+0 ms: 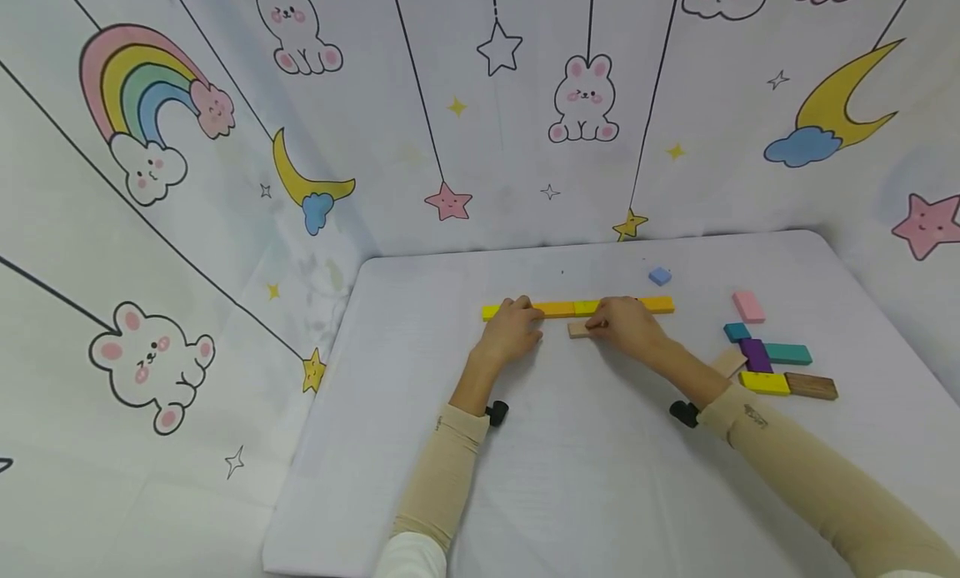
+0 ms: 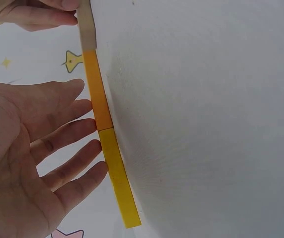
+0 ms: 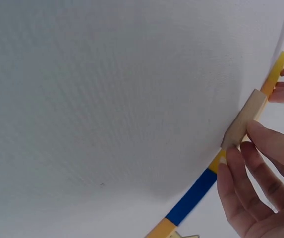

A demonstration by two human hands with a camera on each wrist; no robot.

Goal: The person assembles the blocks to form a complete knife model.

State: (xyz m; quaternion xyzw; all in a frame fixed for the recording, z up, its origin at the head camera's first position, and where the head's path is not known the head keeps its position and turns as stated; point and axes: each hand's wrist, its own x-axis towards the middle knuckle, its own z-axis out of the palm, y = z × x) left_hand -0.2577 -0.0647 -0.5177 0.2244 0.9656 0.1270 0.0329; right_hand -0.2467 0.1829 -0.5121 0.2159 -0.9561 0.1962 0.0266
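Note:
A long row of end-to-end blocks runs across the table, with yellow and orange pieces showing in the head view. My left hand lies along the row's left part. In the left wrist view its fairly straight fingertips touch the side of an orange block and a yellow block. My right hand pinches a light wooden block between thumb and fingers, at the near side of the row. A dark blue block sits in the row beyond that hand; in the head view the hand hides it.
Loose blocks lie at the right: pink, teal, purple, yellow, dark brown, and light wood partly behind the right forearm. Behind the row sits a light blue block. A patterned cloth wall borders the white table.

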